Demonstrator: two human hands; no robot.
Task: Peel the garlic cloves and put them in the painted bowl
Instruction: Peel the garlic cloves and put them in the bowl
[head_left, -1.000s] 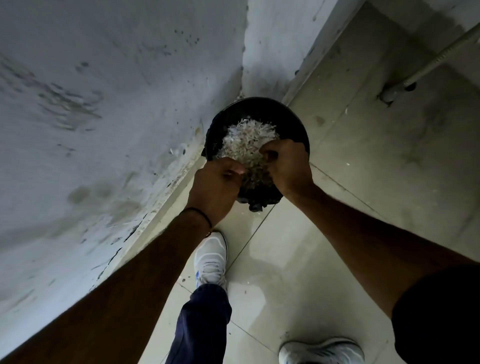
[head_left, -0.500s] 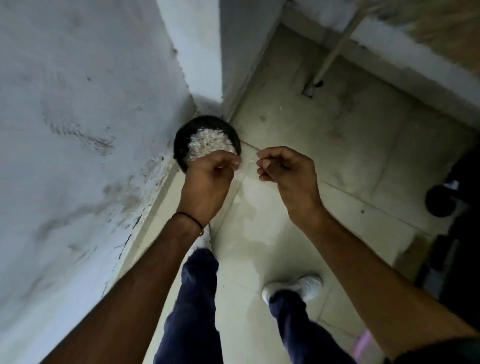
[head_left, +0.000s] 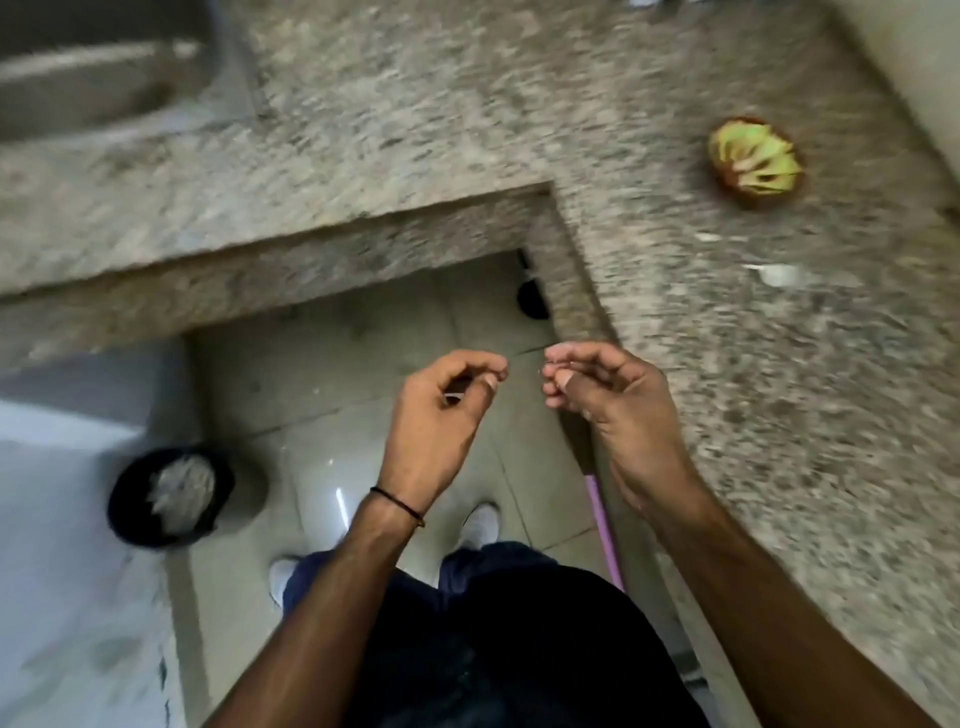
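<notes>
1. The painted bowl (head_left: 753, 156) showed a brown rim and yellow-green petals inside (blurred); it stood on the speckled tabletop (head_left: 727, 364), well beyond the fingers and to their right.
2. A pale scrap (head_left: 779, 274) lay between that bowl and the right fingers (head_left: 566, 358); clove or skin, I cannot tell.
3. The left hand (head_left: 436, 421) had its fingers (head_left: 488, 364) curled, pinching a pale sliver (head_left: 453, 399).
4. The right hand (head_left: 618, 400) was curled too, fingertips nearly meeting; whether it held anything, I cannot tell.
5. The two hands' fingertips faced each other, just apart.
</notes>
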